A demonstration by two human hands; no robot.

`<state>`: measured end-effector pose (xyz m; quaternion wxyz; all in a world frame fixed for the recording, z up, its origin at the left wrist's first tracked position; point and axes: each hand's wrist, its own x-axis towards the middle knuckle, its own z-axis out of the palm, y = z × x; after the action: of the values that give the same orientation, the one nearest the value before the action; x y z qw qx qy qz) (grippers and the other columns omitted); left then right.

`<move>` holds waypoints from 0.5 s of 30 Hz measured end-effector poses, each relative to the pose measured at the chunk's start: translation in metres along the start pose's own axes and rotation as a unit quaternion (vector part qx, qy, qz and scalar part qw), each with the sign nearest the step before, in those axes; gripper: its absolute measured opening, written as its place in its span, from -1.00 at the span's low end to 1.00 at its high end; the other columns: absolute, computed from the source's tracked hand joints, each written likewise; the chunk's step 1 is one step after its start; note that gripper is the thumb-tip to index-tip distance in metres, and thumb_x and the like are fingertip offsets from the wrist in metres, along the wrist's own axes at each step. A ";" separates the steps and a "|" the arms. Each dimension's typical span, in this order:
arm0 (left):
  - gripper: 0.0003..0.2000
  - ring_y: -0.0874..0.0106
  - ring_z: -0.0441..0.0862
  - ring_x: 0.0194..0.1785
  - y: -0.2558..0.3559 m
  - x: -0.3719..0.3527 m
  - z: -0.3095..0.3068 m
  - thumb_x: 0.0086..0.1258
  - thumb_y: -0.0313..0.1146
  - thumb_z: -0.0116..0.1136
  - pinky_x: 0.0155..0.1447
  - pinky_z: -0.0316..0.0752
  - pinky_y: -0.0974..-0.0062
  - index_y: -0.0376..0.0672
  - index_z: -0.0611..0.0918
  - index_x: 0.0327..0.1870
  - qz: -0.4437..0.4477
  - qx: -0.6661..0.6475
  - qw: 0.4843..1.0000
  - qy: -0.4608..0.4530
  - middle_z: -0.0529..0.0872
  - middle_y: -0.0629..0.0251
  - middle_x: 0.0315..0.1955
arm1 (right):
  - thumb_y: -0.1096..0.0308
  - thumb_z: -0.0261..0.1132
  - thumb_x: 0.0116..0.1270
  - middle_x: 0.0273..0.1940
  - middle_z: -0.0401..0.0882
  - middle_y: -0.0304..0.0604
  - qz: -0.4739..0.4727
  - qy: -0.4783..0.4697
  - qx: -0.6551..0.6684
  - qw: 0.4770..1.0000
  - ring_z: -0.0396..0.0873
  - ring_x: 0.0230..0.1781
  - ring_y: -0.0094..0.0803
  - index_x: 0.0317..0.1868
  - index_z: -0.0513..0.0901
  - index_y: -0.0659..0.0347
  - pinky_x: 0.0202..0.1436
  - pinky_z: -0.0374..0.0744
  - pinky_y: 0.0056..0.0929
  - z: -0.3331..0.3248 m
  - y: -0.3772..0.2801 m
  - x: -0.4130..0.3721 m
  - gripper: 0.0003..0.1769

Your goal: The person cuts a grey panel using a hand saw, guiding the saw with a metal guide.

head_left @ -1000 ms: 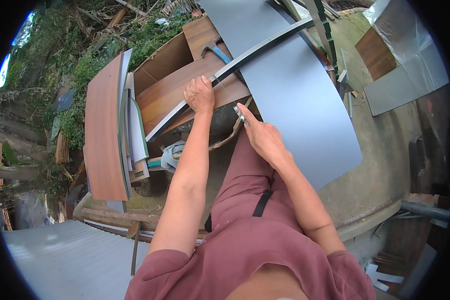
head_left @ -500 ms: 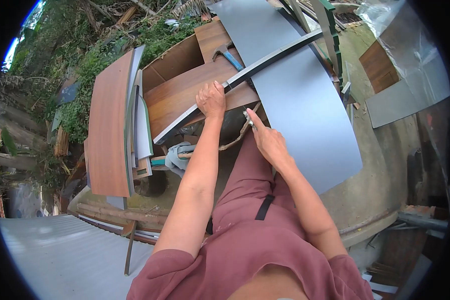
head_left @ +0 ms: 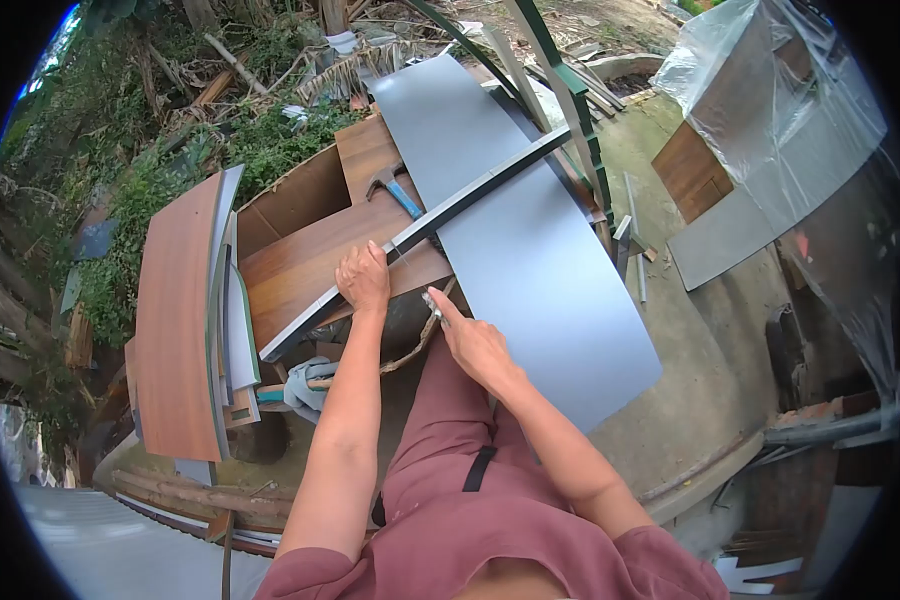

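A long, narrow grey bar (head_left: 490, 187) runs diagonally across the boards. My left hand (head_left: 363, 279) is closed around its lower part. Below the bar, my right hand (head_left: 478, 348) grips a small silvery tool (head_left: 433, 305), index finger stretched along it; most of the tool is hidden in the fingers. Its tip is close to the front edge of a wood-grain board (head_left: 300, 262). A claw hammer (head_left: 400, 193) with a blue handle lies on that board, just beyond the bar. To the right, a smooth grey panel (head_left: 540, 270) passes under the bar.
Several brown panels (head_left: 175, 310) stand stacked at the left. A grey-blue cloth (head_left: 307, 388) and a thin branch (head_left: 407, 357) are near my left forearm. Green-edged strips (head_left: 577, 105) rise at the back. Clear plastic sheeting (head_left: 730, 60) covers boards at the right.
The view has shifted, so the boards, bar and hands appear farther left and lower. My left hand stays on the bar, and my right hand keeps the small tool.
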<state>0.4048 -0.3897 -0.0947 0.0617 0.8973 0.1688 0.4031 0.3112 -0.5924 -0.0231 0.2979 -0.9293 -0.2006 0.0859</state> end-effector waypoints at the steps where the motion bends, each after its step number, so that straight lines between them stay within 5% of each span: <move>1: -0.71 0.19 0.58 -0.37 0.002 0.001 -0.001 0.32 -0.24 0.01 -0.27 0.42 0.18 -0.15 0.62 -0.57 -0.002 0.001 1.000 0.004 0.60 0.22 -0.52 | 0.37 -0.01 0.40 -0.44 0.62 0.15 0.016 -0.023 -0.006 1.000 0.61 -0.38 0.13 0.44 0.10 -0.20 -0.27 0.53 0.07 -0.006 0.000 -0.010 -0.38; 10: -0.67 0.14 0.59 -0.33 0.001 0.000 -0.003 0.35 -0.24 -0.04 -0.22 0.40 0.14 -0.21 0.62 -0.58 -0.014 -0.007 1.000 -0.013 0.62 0.13 -0.48 | 0.34 0.04 0.41 -0.50 0.57 0.18 -0.015 0.028 -0.014 0.999 0.57 -0.43 0.19 0.44 0.08 -0.22 -0.29 0.50 0.07 0.013 -0.014 0.050 -0.37; 15: -0.71 0.20 0.57 -0.37 -0.001 0.001 0.001 0.28 -0.25 0.02 -0.24 0.41 0.20 -0.16 0.59 -0.63 -0.005 -0.001 1.000 0.009 0.59 0.23 -0.53 | 0.35 0.07 0.39 -0.52 0.57 0.17 -0.003 -0.005 0.002 1.000 0.57 -0.44 0.18 0.45 0.07 -0.19 -0.30 0.49 0.06 0.004 -0.006 0.020 -0.34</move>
<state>0.4060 -0.3886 -0.0955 0.0636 0.8929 0.1732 0.4108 0.3263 -0.5771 -0.0232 0.2991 -0.9276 -0.2048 0.0899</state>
